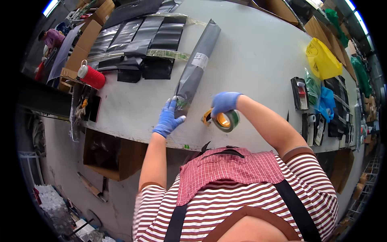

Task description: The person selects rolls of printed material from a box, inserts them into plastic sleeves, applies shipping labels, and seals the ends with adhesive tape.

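Note:
A long grey wrapped package (pixel 193 72) lies aslant on the table, with a white label about midway along it. Near its closer end, green tape shows on the wrapping. My left hand (pixel 168 118), in a blue glove, rests against that end with its fingers spread. To the right of the package, my right hand (pixel 225 103), gloved in blue too, is closed on a tape dispenser (pixel 225 121) with a yellow core and a greenish roll. The dispenser stands apart from the package.
Black plastic bags (pixel 137 40) lie in rows at the far left, beside a red jug (pixel 92 76). A yellow bag (pixel 322 58) and a black tray (pixel 300 93) sit to the right. An open cardboard box (pixel 113 155) stands below the table's front edge.

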`<move>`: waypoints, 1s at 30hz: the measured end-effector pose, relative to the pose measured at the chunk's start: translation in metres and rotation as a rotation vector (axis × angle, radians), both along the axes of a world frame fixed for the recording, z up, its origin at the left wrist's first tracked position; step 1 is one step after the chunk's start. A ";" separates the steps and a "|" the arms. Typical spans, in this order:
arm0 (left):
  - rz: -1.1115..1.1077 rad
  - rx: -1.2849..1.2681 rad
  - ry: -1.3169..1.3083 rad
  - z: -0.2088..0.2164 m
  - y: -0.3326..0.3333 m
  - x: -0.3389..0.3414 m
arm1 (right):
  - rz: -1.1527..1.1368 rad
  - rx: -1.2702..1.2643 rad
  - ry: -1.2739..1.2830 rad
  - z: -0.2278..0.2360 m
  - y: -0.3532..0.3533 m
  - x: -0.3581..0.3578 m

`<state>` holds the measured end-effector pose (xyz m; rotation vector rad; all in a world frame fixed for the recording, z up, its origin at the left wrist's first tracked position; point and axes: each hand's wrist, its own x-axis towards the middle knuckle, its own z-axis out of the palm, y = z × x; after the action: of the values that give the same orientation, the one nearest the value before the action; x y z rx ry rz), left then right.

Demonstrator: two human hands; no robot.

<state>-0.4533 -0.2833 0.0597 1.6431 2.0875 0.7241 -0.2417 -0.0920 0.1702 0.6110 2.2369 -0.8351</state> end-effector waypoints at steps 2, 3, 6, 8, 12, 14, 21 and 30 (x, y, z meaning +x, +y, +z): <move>0.120 -0.059 0.062 0.024 0.025 0.005 | -0.447 -0.267 0.135 -0.014 0.028 0.049; 0.242 -0.131 0.129 0.034 0.035 0.012 | -0.739 -0.437 0.235 -0.026 0.036 0.077; 0.293 -0.291 0.174 0.054 0.061 0.041 | -1.165 -0.540 0.505 -0.074 0.051 0.129; 0.343 -0.400 0.141 0.061 0.073 0.042 | -1.010 -0.092 0.545 -0.090 0.057 0.155; 0.276 -0.145 -0.775 -0.006 0.072 0.021 | -0.717 0.426 0.721 -0.070 0.035 0.132; 0.124 -0.218 -1.421 0.019 0.096 0.091 | -1.065 -0.243 0.622 -0.047 0.002 0.126; 0.266 -0.264 -1.670 -0.016 0.148 0.140 | -1.172 -0.967 0.674 -0.026 -0.061 0.158; -0.354 0.272 -1.738 0.139 0.334 0.072 | -1.181 -0.510 1.150 0.092 0.047 0.092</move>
<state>-0.3813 0.0507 0.1983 0.6980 0.4474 1.5031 -0.1499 -0.0453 0.2618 1.4587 2.1499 -2.7958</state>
